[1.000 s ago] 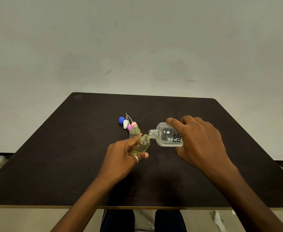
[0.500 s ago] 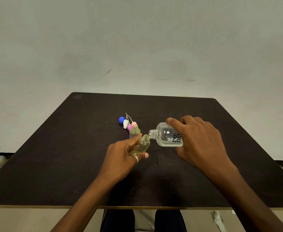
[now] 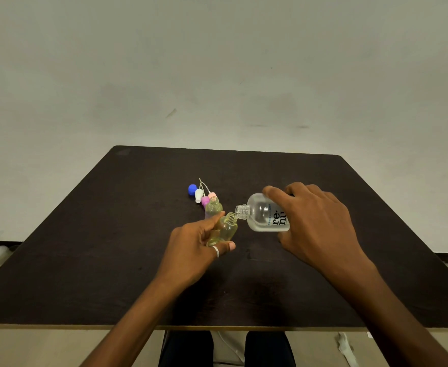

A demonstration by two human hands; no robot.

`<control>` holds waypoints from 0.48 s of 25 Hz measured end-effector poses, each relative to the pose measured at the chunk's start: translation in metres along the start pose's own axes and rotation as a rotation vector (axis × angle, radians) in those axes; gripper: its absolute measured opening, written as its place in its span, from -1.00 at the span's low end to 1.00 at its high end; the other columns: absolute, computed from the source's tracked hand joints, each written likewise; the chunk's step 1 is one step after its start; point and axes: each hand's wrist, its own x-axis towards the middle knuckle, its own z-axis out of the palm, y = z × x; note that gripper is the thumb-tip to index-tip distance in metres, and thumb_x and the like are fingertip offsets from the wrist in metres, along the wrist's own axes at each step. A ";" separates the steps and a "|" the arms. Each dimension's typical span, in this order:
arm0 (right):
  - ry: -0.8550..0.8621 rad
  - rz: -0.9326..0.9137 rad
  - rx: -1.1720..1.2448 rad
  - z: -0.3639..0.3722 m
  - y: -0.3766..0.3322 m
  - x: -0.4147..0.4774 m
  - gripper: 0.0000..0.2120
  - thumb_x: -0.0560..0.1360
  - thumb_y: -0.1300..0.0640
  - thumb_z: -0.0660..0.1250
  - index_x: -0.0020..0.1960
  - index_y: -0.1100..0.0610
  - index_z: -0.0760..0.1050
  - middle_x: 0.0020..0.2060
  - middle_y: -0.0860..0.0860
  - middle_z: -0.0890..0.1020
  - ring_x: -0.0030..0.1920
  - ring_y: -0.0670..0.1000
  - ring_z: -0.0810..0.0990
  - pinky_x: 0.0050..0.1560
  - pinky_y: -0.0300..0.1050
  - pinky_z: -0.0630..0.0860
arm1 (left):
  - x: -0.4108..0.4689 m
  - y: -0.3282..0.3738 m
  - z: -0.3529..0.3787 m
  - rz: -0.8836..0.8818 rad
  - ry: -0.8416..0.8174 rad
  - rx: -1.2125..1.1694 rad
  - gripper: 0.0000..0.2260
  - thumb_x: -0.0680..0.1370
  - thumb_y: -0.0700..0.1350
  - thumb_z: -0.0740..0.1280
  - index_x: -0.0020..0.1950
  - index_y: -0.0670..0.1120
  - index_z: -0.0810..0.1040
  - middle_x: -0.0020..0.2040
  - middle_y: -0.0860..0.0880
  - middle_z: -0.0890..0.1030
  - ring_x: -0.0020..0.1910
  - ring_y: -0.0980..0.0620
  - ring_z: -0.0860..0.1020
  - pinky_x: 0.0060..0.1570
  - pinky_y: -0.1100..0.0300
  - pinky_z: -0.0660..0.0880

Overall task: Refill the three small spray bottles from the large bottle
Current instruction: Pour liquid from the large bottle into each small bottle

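My right hand (image 3: 315,226) grips the large clear bottle (image 3: 264,211), which is tipped on its side with its open neck pointing left. My left hand (image 3: 193,245) holds a small uncapped bottle (image 3: 227,227) of pale yellowish liquid, tilted so its mouth meets the large bottle's neck. A second small uncapped bottle (image 3: 213,206) stands just behind it. A third small bottle is hidden or too hard to make out behind these.
Loose caps lie behind the bottles: a blue cap (image 3: 192,189), a white spray top (image 3: 198,195) with a thin tube, a purple one (image 3: 205,200) and a pink one (image 3: 211,194). All rest on a dark table (image 3: 111,247). A plain wall rises beyond its far edge.
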 end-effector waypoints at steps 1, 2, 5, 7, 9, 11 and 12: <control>0.000 -0.001 -0.001 0.000 0.000 -0.001 -0.28 0.38 -0.07 0.47 0.44 -0.20 0.20 0.18 -0.04 0.52 0.16 0.04 0.52 0.10 -0.07 0.47 | 0.000 0.000 0.000 0.001 0.001 0.000 -0.46 0.40 0.00 0.56 0.36 0.17 0.54 0.08 0.25 0.68 0.06 0.41 0.57 0.12 0.46 0.46; 0.000 -0.002 -0.001 0.000 0.000 -0.001 -0.28 0.38 -0.07 0.47 0.44 -0.20 0.20 0.18 -0.04 0.53 0.16 0.04 0.52 0.10 -0.07 0.47 | 0.000 0.000 0.000 0.001 0.000 -0.002 -0.46 0.40 0.01 0.56 0.36 0.17 0.54 0.07 0.24 0.68 0.06 0.40 0.58 0.15 0.41 0.48; 0.002 -0.001 -0.006 0.000 0.001 -0.002 -0.28 0.36 -0.06 0.48 0.44 -0.19 0.22 0.16 -0.04 0.54 0.14 0.05 0.53 0.08 -0.07 0.47 | 0.000 -0.001 0.000 0.006 -0.009 -0.010 -0.47 0.40 0.00 0.56 0.36 0.15 0.55 0.11 0.23 0.68 0.09 0.38 0.58 0.20 0.31 0.51; 0.010 -0.002 -0.005 0.001 0.000 -0.001 -0.28 0.35 -0.05 0.49 0.43 -0.19 0.24 0.15 -0.03 0.54 0.13 0.05 0.54 0.06 -0.07 0.47 | 0.000 -0.001 0.000 0.004 -0.012 -0.017 -0.47 0.40 0.00 0.56 0.35 0.14 0.55 0.11 0.24 0.67 0.09 0.38 0.58 0.20 0.33 0.50; 0.003 -0.003 -0.007 0.001 0.000 0.000 -0.28 0.36 -0.05 0.48 0.43 -0.19 0.22 0.16 -0.04 0.53 0.13 0.04 0.53 0.07 -0.07 0.47 | 0.000 -0.001 0.001 0.003 -0.011 -0.017 -0.47 0.40 0.00 0.56 0.36 0.15 0.54 0.11 0.25 0.67 0.08 0.40 0.57 0.17 0.42 0.47; 0.001 -0.002 -0.009 0.001 0.001 0.000 -0.28 0.37 -0.04 0.47 0.43 -0.19 0.21 0.16 -0.04 0.53 0.13 0.04 0.53 0.07 -0.06 0.47 | 0.000 -0.001 0.001 0.005 -0.008 -0.009 -0.47 0.40 0.00 0.56 0.35 0.15 0.55 0.10 0.25 0.67 0.07 0.40 0.58 0.15 0.44 0.46; 0.000 -0.002 -0.007 0.001 0.001 0.000 -0.28 0.37 -0.05 0.47 0.43 -0.19 0.21 0.16 -0.04 0.53 0.13 0.05 0.53 0.08 -0.06 0.47 | 0.000 -0.001 0.001 0.005 -0.007 -0.008 -0.48 0.40 0.00 0.56 0.35 0.15 0.55 0.09 0.25 0.68 0.07 0.40 0.58 0.15 0.43 0.47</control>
